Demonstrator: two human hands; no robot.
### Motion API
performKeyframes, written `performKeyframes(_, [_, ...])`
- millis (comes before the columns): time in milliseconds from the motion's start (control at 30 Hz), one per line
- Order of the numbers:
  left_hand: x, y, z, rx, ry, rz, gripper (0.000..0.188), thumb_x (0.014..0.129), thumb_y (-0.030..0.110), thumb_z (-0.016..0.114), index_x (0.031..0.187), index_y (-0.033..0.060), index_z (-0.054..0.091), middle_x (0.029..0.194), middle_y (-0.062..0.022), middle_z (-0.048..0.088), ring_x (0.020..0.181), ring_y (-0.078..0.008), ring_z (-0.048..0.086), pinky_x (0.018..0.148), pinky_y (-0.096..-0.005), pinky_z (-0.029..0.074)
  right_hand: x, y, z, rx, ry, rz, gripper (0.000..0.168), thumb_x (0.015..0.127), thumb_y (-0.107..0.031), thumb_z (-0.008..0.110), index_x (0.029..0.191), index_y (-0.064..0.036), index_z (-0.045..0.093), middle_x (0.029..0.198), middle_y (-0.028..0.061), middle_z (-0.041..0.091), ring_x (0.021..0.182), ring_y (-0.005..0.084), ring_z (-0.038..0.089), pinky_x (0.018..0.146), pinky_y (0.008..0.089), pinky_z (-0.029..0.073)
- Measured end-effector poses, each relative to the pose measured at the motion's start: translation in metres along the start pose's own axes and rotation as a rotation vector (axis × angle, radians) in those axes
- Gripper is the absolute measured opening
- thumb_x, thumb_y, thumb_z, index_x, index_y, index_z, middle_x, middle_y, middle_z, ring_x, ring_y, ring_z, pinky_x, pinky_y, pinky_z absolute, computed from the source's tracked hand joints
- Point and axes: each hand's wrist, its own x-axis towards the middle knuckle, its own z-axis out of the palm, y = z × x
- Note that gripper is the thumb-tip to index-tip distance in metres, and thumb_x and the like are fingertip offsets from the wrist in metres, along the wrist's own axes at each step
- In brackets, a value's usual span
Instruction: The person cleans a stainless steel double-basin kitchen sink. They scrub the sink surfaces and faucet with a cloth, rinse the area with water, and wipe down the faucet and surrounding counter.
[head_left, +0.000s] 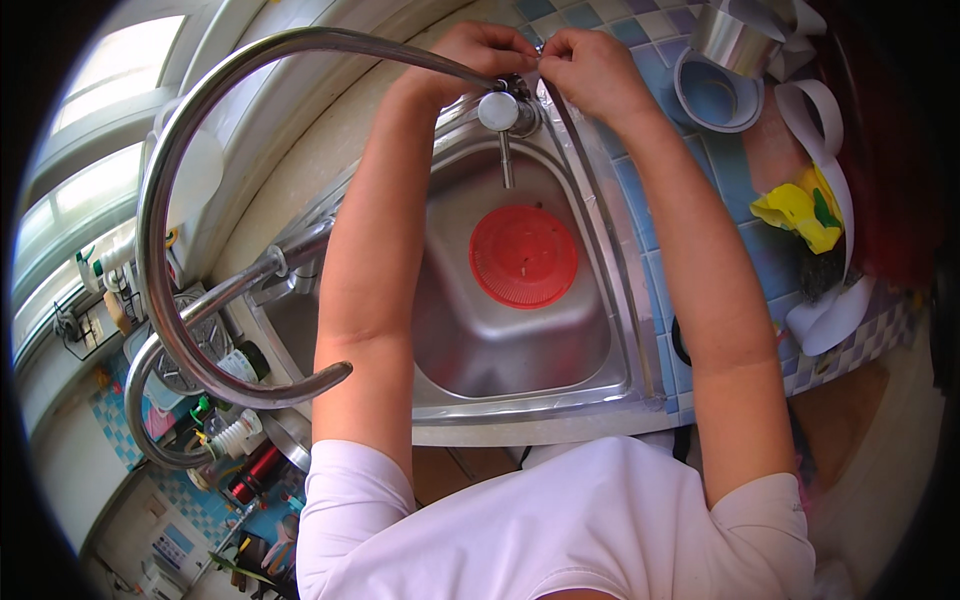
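Note:
Both my hands meet behind the chrome faucet base (498, 112), at the far corner of the stainless steel sink (450, 360). My left hand (480, 56) and my right hand (589, 71) pinch with their fingertips almost touching. A small, thin, shiny piece shows between them; the fingers hide most of it. Silvery foil tape (600, 161) runs along the sink's right rim, and a dark narrow line follows it up to my right fingers. Below my hands, a red plastic strainer basket (523, 257) lies in the basin.
At the right, a silver tape roll (739, 37) leans by a hollow white roll (718, 94) on blue tiles. Curled white strips (814, 112) and a yellow wrapper (799, 214) lie nearby. The curved faucet spout (157, 187) arches over my left arm. Bottles (244, 361) stand at the left.

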Motion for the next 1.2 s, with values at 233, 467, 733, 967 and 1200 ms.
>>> performKeyframes(233, [0.014, -0.017, 0.001, -0.126, 0.027, 0.056, 0.02, 0.082, 0.015, 0.058, 0.096, 0.0021, 0.065, 0.076, -0.0008, 0.061, 0.066, -0.0085, 0.053, 0.061, -0.023, 0.043, -0.001, 0.001, 0.002, -0.183, 0.031, -0.166, 0.02, 0.074, -0.02, 0.058, 0.081, -0.001, 0.061, 0.073, 0.0142, 0.062, 0.068, 0.0268, 0.06, 0.064, 0.0356, 0.047])
performKeyframes(467, [0.024, -0.014, -0.003, 0.089, -0.101, 0.1, 0.019, 0.081, 0.011, 0.057, 0.097, 0.0021, 0.063, 0.077, -0.0012, 0.061, 0.069, -0.008, 0.054, 0.063, -0.023, 0.044, -0.007, 0.0, -0.001, -0.16, 0.085, -0.181, 0.02, 0.075, -0.02, 0.058, 0.081, -0.001, 0.06, 0.072, 0.0151, 0.061, 0.067, 0.0279, 0.06, 0.062, 0.0365, 0.047])
performKeyframes(733, [0.026, -0.021, -0.004, 0.007, -0.102, 0.102, 0.017, 0.078, 0.008, 0.057, 0.093, 0.001, 0.063, 0.076, -0.0028, 0.062, 0.069, -0.0094, 0.057, 0.064, -0.0223, 0.045, -0.016, -0.004, -0.009, -0.113, 0.04, -0.108, 0.022, 0.075, -0.02, 0.06, 0.087, -0.001, 0.062, 0.08, 0.0165, 0.064, 0.077, 0.0301, 0.062, 0.07, 0.0367, 0.049])
performKeyframes(967, [0.027, -0.027, -0.005, -0.091, -0.106, 0.062, 0.017, 0.077, 0.008, 0.059, 0.092, 0.0001, 0.063, 0.078, -0.004, 0.063, 0.071, -0.0101, 0.059, 0.065, -0.0225, 0.047, -0.012, -0.001, 0.0, 0.074, 0.129, -0.128, 0.022, 0.073, -0.018, 0.062, 0.088, -0.003, 0.066, 0.077, 0.0146, 0.065, 0.073, 0.0282, 0.063, 0.068, 0.0347, 0.05])
performKeyframes(1200, [0.027, -0.029, -0.006, -0.038, -0.064, 0.053, 0.018, 0.077, 0.007, 0.06, 0.093, -0.0008, 0.064, 0.079, -0.0039, 0.064, 0.072, -0.0104, 0.06, 0.067, -0.0231, 0.048, -0.006, 0.004, 0.002, -0.011, 0.118, -0.157, 0.02, 0.076, -0.019, 0.063, 0.088, -0.004, 0.066, 0.078, 0.01, 0.066, 0.069, 0.0192, 0.063, 0.065, 0.0303, 0.049])
